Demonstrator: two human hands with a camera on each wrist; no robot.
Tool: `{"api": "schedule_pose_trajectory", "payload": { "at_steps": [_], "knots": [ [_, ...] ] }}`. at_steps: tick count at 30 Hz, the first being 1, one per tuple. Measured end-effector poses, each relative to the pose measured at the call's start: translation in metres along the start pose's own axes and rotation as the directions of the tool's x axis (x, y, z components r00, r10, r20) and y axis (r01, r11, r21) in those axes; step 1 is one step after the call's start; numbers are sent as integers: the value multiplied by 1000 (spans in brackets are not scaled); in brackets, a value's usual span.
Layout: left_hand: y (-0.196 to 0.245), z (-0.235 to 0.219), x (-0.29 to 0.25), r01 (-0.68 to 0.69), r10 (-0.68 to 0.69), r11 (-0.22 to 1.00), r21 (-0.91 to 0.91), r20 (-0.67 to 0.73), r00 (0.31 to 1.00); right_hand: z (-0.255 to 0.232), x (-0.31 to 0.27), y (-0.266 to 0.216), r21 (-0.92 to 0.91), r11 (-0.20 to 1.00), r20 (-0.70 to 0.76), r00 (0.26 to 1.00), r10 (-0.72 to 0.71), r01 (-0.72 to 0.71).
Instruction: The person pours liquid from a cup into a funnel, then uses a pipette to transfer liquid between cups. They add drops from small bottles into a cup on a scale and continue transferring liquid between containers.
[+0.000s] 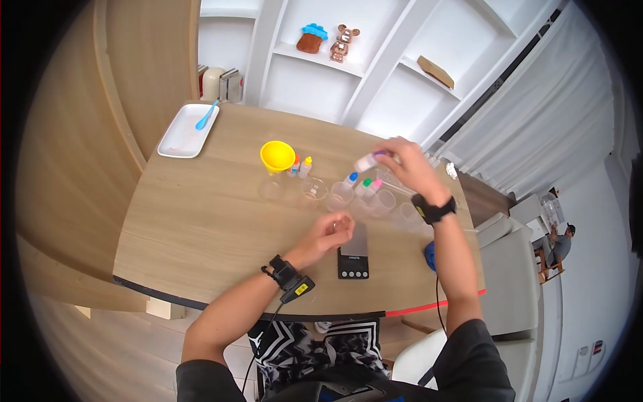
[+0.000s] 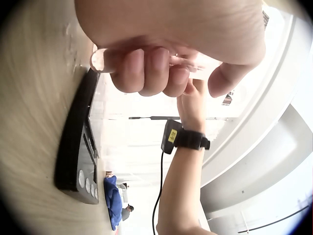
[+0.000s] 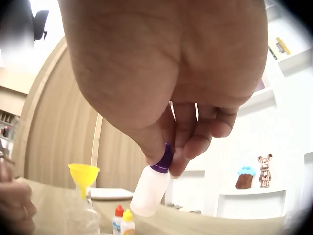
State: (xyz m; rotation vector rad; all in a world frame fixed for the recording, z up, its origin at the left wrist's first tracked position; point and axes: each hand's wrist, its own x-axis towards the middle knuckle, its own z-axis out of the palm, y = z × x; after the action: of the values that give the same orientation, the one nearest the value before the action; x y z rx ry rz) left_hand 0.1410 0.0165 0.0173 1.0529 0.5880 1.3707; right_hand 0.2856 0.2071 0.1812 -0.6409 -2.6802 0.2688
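My right hand (image 1: pixel 408 167) pinches the purple cap of a small white squeeze bottle (image 3: pixel 151 191), which hangs tilted above the table. My left hand (image 1: pixel 328 234), its fingers loosely curled with nothing seen in them, hovers beside a black digital pocket scale (image 1: pixel 353 261). Bottles with a blue cap (image 1: pixel 352 177), a green cap (image 1: pixel 366 182) and a pink cap (image 1: pixel 377 183) stand below the raised bottle. Around them is a row of clear cups, one cup (image 1: pixel 384 202) near the pink-capped bottle. A yellow funnel (image 1: pixel 277 155) rests in a clear vessel (image 3: pixel 84 215).
Beside the funnel stand bottles with a red cap (image 3: pixel 119 211) and a yellow cap (image 3: pixel 127 216). A white tray (image 1: pixel 175 149) with a blue spoon (image 1: pixel 206 117) lies at the back left. A blue object (image 1: pixel 430 256) sits near the table's right edge. Shelves (image 1: pixel 321 59) rise behind.
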Motion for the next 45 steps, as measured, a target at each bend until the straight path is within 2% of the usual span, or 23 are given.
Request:
{"api": "schedule_pose_trajectory", "payload": {
  "at_steps": [2,4,6,8,11,13,15,17,18,19,22,26,29,32,35,38,41,44,45],
  "knots": [
    [1,3,2,-10,14,997,75,-57,998,-23,-30,-11,40,998,13,999,51,-52],
    [1,6,3,-10,22,991,136,-85,996,-25,-65,-22,92,991,17,995,94,-95],
    [-3,7,5,12,-7,990,141,-40,999,-16,-100,-39,151,980,5,992,128,-128],
    [-12,5,9,32,-38,982,184,26,999,-2,-125,-62,130,966,-3,975,224,-222],
    [-22,3,9,61,-85,965,254,84,993,22,-152,-83,210,940,-160,939,303,-268],
    [-9,12,6,98,-114,967,237,55,992,31,-163,-92,271,919,-220,911,350,-287],
    [0,20,3,129,-148,938,322,37,988,41,-169,-95,338,892,-267,879,396,-299],
    [-13,8,2,106,-141,912,397,58,988,48,-171,-96,321,902,-281,880,383,-290],
    [-13,10,0,135,-166,917,376,51,985,47,-172,-97,309,908,-285,883,373,-284],
    [-13,12,0,161,-187,922,353,41,982,42,-174,-97,237,946,-276,918,286,-223],
    [-2,19,0,172,-207,918,358,62,976,36,-176,-93,85,995,-311,948,73,-49],
    [-5,14,-3,190,-244,900,393,90,966,23,-177,-88,87,993,-224,973,-59,81],
    [-20,1,0,161,-239,881,446,126,963,13,-176,-88,251,961,-163,984,-76,115],
    [-34,-6,3,142,-216,878,458,113,970,11,-176,-90,313,943,-204,978,-52,115],
    [-26,4,-1,141,-197,895,423,91,976,8,-169,-102,399,909,-162,966,201,-122],
    [-19,4,1,121,-191,897,424,126,973,18,-166,-87,311,917,-36,961,275,-251],
    [-26,-7,2,156,-235,887,434,136,962,19,-164,-78,319,926,-26,975,222,-202],
    [-23,-6,1,186,-255,882,432,108,961,25,-161,-73,440,898,-140,985,99,-27],
    [-21,-3,2,179,-244,886,428,102,964,22,-159,-71,408,911,-163,987,18,51]
  ]
}}
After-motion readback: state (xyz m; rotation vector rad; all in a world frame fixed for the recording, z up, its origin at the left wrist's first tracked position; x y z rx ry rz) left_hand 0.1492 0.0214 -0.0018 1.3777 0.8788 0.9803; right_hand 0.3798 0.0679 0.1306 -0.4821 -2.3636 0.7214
